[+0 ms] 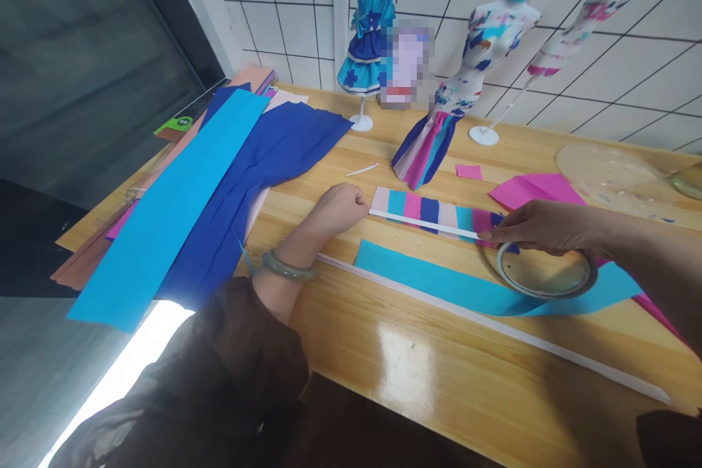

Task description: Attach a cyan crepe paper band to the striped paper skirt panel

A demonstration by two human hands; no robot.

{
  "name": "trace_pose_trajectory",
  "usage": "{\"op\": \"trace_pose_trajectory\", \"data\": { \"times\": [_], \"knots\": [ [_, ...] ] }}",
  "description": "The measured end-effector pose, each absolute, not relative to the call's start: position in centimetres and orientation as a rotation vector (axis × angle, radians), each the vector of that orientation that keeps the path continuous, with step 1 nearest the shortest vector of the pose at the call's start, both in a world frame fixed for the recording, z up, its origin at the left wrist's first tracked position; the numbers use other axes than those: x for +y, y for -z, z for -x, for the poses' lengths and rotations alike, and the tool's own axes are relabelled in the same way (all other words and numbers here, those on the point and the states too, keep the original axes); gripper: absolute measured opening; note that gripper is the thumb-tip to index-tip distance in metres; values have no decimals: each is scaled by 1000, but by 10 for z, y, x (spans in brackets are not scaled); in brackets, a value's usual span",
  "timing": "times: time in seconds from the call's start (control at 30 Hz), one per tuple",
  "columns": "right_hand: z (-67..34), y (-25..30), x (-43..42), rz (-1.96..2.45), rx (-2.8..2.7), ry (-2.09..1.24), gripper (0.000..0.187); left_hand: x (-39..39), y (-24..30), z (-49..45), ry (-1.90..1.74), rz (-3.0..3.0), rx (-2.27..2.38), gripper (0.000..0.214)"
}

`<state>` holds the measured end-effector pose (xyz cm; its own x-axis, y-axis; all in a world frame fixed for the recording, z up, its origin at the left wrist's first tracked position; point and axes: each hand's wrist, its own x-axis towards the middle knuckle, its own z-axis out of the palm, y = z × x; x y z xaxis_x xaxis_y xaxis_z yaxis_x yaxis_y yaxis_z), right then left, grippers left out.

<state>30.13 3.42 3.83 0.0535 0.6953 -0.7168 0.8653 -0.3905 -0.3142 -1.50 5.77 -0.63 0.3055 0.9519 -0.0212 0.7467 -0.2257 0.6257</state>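
My left hand (341, 208) is closed in a pinch on the left end of a white tape strip (422, 224). The strip is stretched along the near edge of a striped paper panel (433, 210) in pink, turquoise and blue. My right hand (540, 228) grips the tape roll (545, 272) at the strip's right end, fingers curled over it. The roll rests over a long turquoise paper strip (439, 279). A green bangle (286, 268) sits on my left wrist.
Large turquoise (175, 205) and dark blue (263, 168) paper sheets lie at the left. Three small mannequins in paper dresses (367, 36) (466, 80) (581, 22) stand at the back by the tiled wall. Pink paper (534, 190), a clear round lid (603, 172) and a long white strip (493, 329) lie nearby.
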Motion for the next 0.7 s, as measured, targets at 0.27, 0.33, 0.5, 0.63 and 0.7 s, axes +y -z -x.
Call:
{"op": "trace_pose_trajectory", "data": {
  "times": [0.27, 0.33, 0.5, 0.63, 0.7],
  "knots": [
    [-304, -34, 35, -2144, 1515, 1277, 50, 54, 10, 10, -428, -2235, 1580, 21],
    [-303, -35, 34, -2157, 1515, 1258, 50, 53, 9, 10, -393, -2262, 1592, 22],
    [-300, -38, 32, -2156, 1505, 1281, 52, 50, 6, 6, -293, -2353, 1646, 25],
    [-300, -34, 33, -2164, 1513, 1245, 53, 47, 7, 4, -260, -2434, 1670, 25],
    [-301, -32, 34, -2154, 1555, 1204, 54, 47, 6, 3, -248, -2448, 1674, 25]
  ]
}}
